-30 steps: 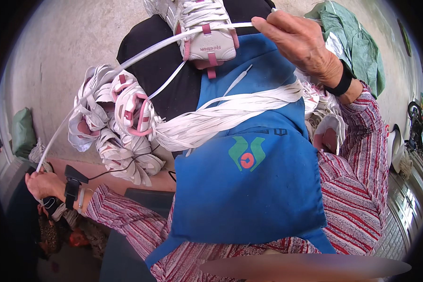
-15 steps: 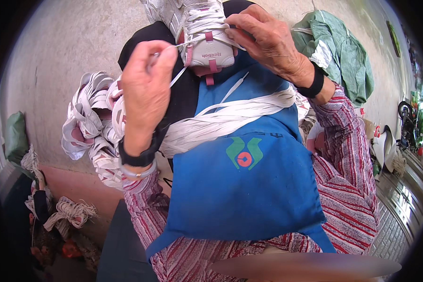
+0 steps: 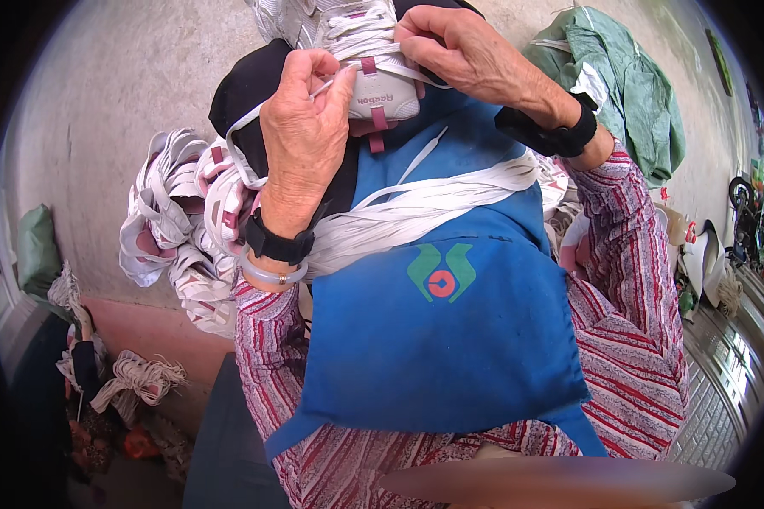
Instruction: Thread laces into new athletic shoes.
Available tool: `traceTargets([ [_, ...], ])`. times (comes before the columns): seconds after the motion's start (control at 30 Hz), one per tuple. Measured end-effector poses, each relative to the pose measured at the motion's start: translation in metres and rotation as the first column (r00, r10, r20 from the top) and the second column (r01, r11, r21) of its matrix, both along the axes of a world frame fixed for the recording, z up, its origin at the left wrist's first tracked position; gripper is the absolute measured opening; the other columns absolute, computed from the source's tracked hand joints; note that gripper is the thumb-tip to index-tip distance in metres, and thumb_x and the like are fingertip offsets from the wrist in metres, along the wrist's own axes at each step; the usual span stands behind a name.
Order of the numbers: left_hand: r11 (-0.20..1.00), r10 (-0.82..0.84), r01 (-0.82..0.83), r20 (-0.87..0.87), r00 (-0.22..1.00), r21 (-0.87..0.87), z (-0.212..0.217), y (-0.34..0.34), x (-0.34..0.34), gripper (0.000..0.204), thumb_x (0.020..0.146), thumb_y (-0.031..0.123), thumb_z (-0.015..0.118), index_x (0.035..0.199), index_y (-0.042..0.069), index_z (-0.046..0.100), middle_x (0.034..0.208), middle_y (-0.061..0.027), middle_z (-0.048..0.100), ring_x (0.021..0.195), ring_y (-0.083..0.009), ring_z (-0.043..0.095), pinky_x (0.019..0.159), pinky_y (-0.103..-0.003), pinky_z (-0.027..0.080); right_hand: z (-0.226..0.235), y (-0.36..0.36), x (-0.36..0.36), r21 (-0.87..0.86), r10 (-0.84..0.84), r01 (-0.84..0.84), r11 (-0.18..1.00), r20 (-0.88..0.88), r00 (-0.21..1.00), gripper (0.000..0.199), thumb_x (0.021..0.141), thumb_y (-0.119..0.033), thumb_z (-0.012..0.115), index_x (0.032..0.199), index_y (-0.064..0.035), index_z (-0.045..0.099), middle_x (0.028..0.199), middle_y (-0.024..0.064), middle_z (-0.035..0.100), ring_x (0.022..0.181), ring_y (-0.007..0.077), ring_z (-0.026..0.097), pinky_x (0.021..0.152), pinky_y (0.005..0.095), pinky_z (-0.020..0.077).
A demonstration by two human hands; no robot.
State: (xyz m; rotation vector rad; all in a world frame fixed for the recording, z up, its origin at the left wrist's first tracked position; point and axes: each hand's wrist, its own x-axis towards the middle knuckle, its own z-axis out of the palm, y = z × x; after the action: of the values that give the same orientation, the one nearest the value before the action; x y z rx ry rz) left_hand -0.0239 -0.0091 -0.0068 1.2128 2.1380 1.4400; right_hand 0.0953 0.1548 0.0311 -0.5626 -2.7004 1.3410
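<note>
A white sneaker [image 3: 384, 100] with pink loops on its tongue rests on my lap, partly laced. My left hand [image 3: 304, 148] pinches a white shoelace [image 3: 238, 146] between thumb and fingertips just above the tongue. The lace's slack drapes over my dark trouser leg beside the wrist. At the sneaker's right eyelet edge, the closed fingers of my right hand [image 3: 475, 64] grip the shoe's side. Their tips are partly hidden, and a short loop of lace shows below them. A bundle of loose white laces [image 3: 433, 204] lies across my blue apron [image 3: 441, 365].
Several white and pink shoe pieces [image 3: 157, 212] hang in a heap at my left. A green sack [image 3: 632, 102] stands on the concrete floor at the far right. Tied cord bundles [image 3: 144, 377] lie low on the left, beside a pinkish ledge [image 3: 136, 327].
My left hand has moved right and closer to the sneaker's tongue, and its lace now falls slack to the left. My right hand has shifted slightly left, staying at the shoe's edge.
</note>
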Motion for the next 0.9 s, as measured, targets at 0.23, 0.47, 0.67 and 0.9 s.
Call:
traceTargets([
  [0.23,0.994,-0.105,0.081,-0.445,0.890,-0.073,0.001,0.002,-0.003,0.009,0.089,0.008,0.061,0.094,0.004,0.055,0.072,-0.0099,0.063,0.064,-0.0228,0.065,0.056,-0.032,0.048,-0.029,0.013,0.005,0.301,-0.118,0.180,0.936,-0.212,0.970,0.015,0.086,-0.012,0.052,0.082,0.0016,0.056,0.071,0.0219,0.058,0.069,0.0385,0.059,0.061,0.0419,0.0459],
  [0.47,0.965,-0.240,0.147,-0.507,0.828,-0.217,0.024,-0.003,-0.021,0.006,0.090,0.009,0.056,0.093,0.007,0.050,0.072,-0.0128,0.062,0.067,-0.0335,0.063,0.057,-0.039,0.049,-0.016,-0.001,0.007,0.016,-0.165,0.168,0.986,-0.117,0.979,0.013,0.085,-0.010,0.055,0.083,0.0017,0.059,0.068,0.0156,0.058,0.063,0.0241,0.058,0.059,0.0332,0.0455],
  [0.67,0.962,-0.175,0.057,-0.446,0.878,-0.266,0.028,-0.004,-0.032,0.013,0.085,0.010,0.061,0.094,0.004,0.053,0.070,-0.0138,0.061,0.066,-0.0312,0.064,0.058,-0.038,0.049,-0.005,-0.004,0.017,-0.263,-0.257,0.207,0.942,-0.174,0.951,0.013,0.085,-0.011,0.057,0.083,0.0010,0.060,0.066,0.0091,0.059,0.057,0.0153,0.055,0.055,0.0310,0.0442],
  [0.9,0.971,-0.117,0.126,0.058,0.991,-0.202,0.032,-0.031,-0.020,0.015,0.088,0.013,0.061,0.092,-0.001,0.057,0.078,-0.0124,0.060,0.063,-0.0175,0.058,0.059,-0.029,0.045,-0.024,0.010,-0.002,0.045,-0.169,0.172,0.984,-0.047,0.984,0.022,0.087,-0.018,0.055,0.081,0.0021,0.061,0.067,0.0141,0.060,0.058,0.0227,0.056,0.055,0.0346,0.0436],
])
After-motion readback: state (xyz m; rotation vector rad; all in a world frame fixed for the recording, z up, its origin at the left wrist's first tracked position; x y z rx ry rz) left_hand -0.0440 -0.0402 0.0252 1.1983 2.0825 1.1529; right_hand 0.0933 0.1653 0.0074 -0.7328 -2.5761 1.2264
